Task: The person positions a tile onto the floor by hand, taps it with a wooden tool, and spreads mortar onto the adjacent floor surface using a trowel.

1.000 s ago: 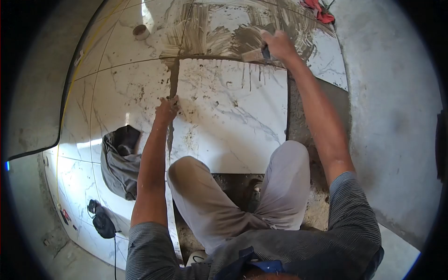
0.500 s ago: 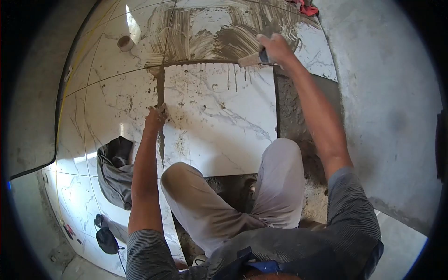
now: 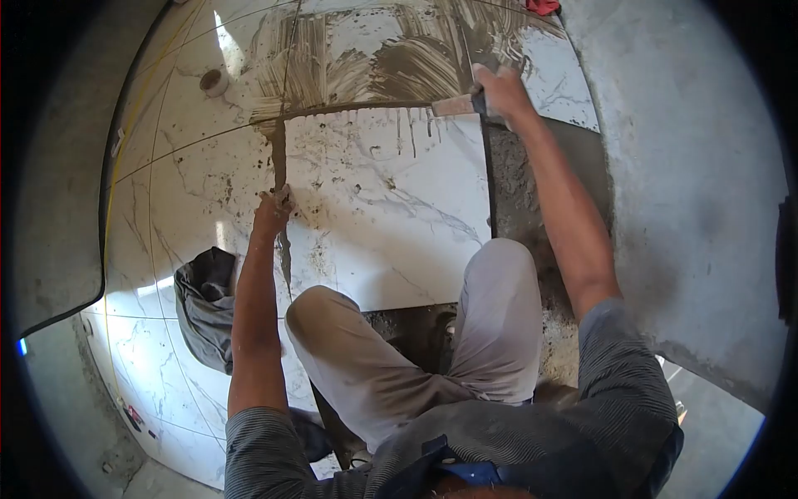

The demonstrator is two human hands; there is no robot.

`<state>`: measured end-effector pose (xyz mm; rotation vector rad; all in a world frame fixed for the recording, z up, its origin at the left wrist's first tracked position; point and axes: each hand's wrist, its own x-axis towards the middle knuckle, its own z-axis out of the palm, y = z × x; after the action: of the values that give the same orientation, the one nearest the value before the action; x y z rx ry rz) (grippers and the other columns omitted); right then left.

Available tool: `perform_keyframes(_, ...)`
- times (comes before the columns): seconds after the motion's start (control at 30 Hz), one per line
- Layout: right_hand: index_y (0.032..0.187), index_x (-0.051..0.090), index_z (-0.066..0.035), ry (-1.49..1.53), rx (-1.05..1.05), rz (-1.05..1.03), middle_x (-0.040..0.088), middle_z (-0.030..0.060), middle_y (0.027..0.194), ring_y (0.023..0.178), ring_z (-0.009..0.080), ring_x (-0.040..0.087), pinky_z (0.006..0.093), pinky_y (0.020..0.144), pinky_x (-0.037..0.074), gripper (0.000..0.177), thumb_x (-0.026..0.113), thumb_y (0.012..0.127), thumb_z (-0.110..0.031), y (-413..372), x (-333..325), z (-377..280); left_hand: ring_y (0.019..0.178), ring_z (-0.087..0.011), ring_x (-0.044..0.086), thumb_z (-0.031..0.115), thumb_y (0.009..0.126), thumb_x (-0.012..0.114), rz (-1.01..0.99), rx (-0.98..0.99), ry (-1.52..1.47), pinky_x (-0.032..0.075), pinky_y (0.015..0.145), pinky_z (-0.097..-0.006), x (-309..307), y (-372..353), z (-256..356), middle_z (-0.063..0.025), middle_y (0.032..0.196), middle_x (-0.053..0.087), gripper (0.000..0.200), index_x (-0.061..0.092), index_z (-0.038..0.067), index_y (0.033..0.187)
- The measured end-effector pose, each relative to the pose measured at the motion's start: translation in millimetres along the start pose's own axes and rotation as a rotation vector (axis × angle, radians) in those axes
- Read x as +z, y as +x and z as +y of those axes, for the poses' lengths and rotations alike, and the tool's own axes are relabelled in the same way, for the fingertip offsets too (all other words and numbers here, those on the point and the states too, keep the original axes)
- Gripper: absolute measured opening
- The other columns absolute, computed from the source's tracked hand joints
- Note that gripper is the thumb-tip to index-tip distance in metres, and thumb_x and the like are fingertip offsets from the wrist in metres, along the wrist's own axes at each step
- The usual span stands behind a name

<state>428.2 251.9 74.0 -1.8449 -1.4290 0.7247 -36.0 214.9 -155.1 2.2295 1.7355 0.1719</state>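
Observation:
My right hand point(image 3: 507, 96) is closed round the dark handle of a putty knife point(image 3: 454, 106). Its flat blade lies at the far edge of a white, grey-veined tile point(image 3: 378, 212), near the far right corner. Beyond that edge, grey-brown grout point(image 3: 407, 66) is smeared in streaks across other tiles. My left hand point(image 3: 270, 214) rests by the grout-filled joint point(image 3: 279, 158) along the tile's left side. Its fingers are curled around something pale and dirty that I cannot make out. Dark drips and crumbs mark the tile's surface.
A small round container or roll point(image 3: 214, 82) stands at the far left. A dark grey cloth point(image 3: 204, 312) lies left of my left arm, and a red cloth point(image 3: 543, 7) at the far wall. Rough bare mortar point(image 3: 528, 179) runs between the tile and the right wall point(image 3: 690, 166).
The putty knife has moved a little along the tile's far edge, and its blade now lies more level. My left hand stays by the joint. The whole view has shifted slightly.

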Motion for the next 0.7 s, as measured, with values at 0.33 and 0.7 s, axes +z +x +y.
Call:
perform_keyframes(0.33,0.066,0.06,0.001,0.021,0.044,0.04,0.058,0.0093,0.062,0.055,0.0166,0.051,0.0335,0.055,0.041,0.037,0.055,0.084,-0.031,-1.6,-8.6,27.8,0.088,-0.0345,0.06,0.017,0.079,0.059,-0.148,-0.007,-0.195,0.046,0.079,-0.038,7.0,2.0,-12.8,-0.0221,0.095,0.061,0.045,0.05,0.01,0.123)
perform_keyframes(0.7,0.071,0.059,0.006,-0.1,0.004,0.147,0.06,0.0103,0.064,0.06,0.0186,0.057,0.0325,0.058,0.044,0.04,0.054,0.081,-0.032,24.1,8.7,63.0,0.104,-0.0372,0.054,0.028,0.08,0.061,-0.192,-0.133,-0.272,0.042,0.088,-0.0378,-19.4,-1.2,13.3,-0.0262,0.109,0.056,0.05,0.049,0.01,0.125)
